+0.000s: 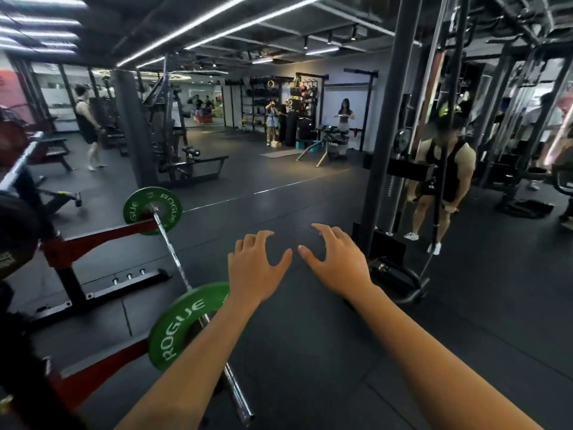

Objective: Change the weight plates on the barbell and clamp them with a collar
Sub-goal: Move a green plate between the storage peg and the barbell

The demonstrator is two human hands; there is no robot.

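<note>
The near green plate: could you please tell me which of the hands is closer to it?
Left. The left hand hovers just above the near green plate; the right hand is farther to its right.

Both bare hands are held out over the dark rubber gym floor (279, 352), gripping nothing. The left hand (255, 268) and right hand (333, 262) sit close together, fingers spread and loosely bent, thumbs pointing toward each other. To the left, a steel barbell (173, 252) rests across the red arms of a black rack (93, 240). It carries a near green round plate marked ROGUE (183, 324) and a far green round plate (148, 209). The left forearm overlaps the near plate's edge.
</note>
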